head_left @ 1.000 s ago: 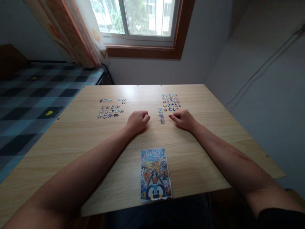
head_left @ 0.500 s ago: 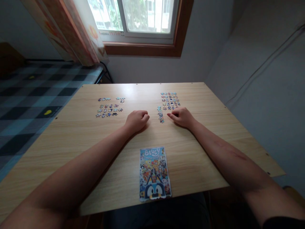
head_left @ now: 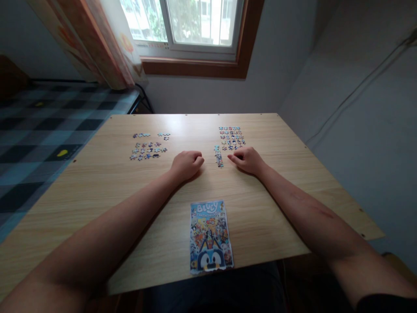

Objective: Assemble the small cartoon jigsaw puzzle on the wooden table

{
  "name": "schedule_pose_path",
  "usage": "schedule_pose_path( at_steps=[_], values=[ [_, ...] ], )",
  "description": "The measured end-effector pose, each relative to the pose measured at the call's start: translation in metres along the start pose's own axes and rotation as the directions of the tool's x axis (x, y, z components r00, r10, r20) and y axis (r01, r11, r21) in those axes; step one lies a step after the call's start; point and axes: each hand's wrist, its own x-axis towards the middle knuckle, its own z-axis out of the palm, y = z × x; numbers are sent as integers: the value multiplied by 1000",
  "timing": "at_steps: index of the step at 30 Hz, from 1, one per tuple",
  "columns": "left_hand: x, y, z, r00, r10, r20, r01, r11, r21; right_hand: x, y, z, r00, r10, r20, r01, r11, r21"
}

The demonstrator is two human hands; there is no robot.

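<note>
My left hand [head_left: 188, 164] rests on the wooden table [head_left: 156, 226] in a closed fist, with nothing showing in it. My right hand [head_left: 248, 159] is loosely curled on the table, its thumb side facing left; no piece is visible in its fingers. Just left of it stands a narrow joined strip of jigsaw pieces [head_left: 218, 157], apart from the fingertips. Beyond the right hand lie rows of loose jigsaw pieces [head_left: 232, 138]. Another group of loose pieces [head_left: 148, 151] spreads out to the left of my left hand.
A colourful Bluey picture sheet [head_left: 211, 237] lies at the table's near edge, between my forearms. Left of the table is a bed with a checked cover [head_left: 65, 117]. A window [head_left: 198, 26] and a curtain [head_left: 87, 39] are behind the table.
Both hands keep their pose and place. The view has shifted very slightly; the pieces and the picture sheet stay where they were.
</note>
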Motion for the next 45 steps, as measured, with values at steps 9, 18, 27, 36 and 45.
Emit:
schedule_pose_path(
  at_steps=[9,18,27,36,45],
  values=[
    [1,0,0,1000,9,7,-9,1000,21,0,1,0,1000,5,-1,-5,1000,7],
    [-6,0,-2,999,14,29,-15,999,41,0,-3,4,999,29,22,-28,999,-22],
    [-12,0,-1,996,57,64,-62,995,73,-2,-3,12,998,43,41,-39,996,-79],
    [-13,-1,1,995,70,66,-76,993,96,-2,-5,13,998,43,39,-40,996,-82],
    [-13,0,0,996,46,74,-52,995,83,-3,-4,14,998,52,42,-49,996,-76]
  ],
)
